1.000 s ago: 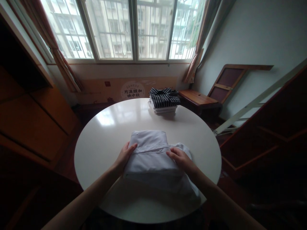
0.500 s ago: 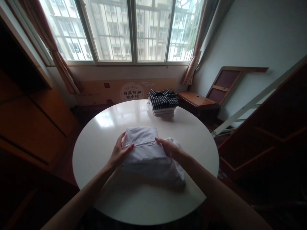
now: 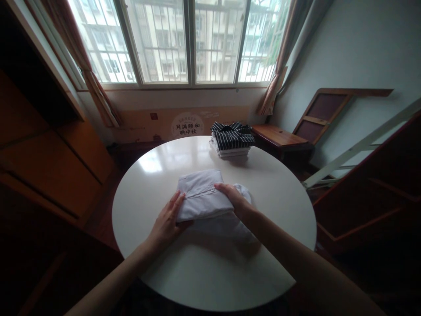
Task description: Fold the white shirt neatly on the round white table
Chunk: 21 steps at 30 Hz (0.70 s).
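Observation:
A folded white button-up shirt (image 3: 204,204) lies on the round white table (image 3: 141,232), its button strip facing up. My left hand (image 3: 168,219) holds its left edge, fingers stretched over the top and the thumb by the near left corner. At the right edge my right hand (image 3: 234,198) grips the cloth, thumb on top close to a button; its other fingers are hidden. Loose white fabric spreads from under the fold toward the right and the near side.
Near the table's far edge stands a stack of folded clothes, a black-and-white striped garment (image 3: 233,135) on top of white ones (image 3: 234,153). Beyond it is a low wooden bench (image 3: 279,136). A pale ladder-like frame (image 3: 355,153) leans on the right.
My left hand has shifted toward me along the shirt's left edge, its thumb moving off the top to the near corner. The folded part now sits turned slightly. The camera view has shifted left.

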Motion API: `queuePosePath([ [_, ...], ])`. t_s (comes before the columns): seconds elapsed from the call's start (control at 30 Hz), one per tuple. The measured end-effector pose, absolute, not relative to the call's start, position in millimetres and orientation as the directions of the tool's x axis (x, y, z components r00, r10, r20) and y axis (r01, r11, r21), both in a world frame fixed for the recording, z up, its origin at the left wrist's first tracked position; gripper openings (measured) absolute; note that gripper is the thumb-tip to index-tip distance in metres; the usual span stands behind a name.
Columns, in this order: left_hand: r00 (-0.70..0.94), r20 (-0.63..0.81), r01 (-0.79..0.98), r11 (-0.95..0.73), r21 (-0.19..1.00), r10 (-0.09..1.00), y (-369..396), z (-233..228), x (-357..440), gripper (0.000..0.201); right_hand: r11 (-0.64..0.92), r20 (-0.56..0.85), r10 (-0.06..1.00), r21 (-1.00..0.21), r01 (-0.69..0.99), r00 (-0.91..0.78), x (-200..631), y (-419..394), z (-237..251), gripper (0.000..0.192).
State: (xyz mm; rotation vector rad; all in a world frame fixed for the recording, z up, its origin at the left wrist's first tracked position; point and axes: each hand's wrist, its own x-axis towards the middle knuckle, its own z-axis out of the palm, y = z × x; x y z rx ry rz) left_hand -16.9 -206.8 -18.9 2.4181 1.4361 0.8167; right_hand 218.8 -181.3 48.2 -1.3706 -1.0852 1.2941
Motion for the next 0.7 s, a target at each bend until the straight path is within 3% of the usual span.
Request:
queuePosePath([
  [0.27, 0.261, 0.268, 0.781, -0.366, 0.506, 0.927, -208.8, -16.0, -14.5, 0.077, -0.357, -0.362, 0.922, -0.932, -0.06, 0.134, 235.2, -223.6, 42.3, 0.049],
  [0.53, 0.264, 0.312, 0.73, -0.401, 0.554, 0.913, -202.3, -22.4, -15.9, 0.068, -0.475, -0.492, 0.871, -0.829, -0.295, -0.021, 252.6, -223.2, 25.1, 0.027],
  [0.7, 0.232, 0.324, 0.708, -0.388, 0.591, 0.917, -197.5, -23.6, -15.4, 0.07, -0.417, -0.439, 0.898, -0.853, -0.314, 0.002, 252.1, -215.7, 21.6, 0.021],
])
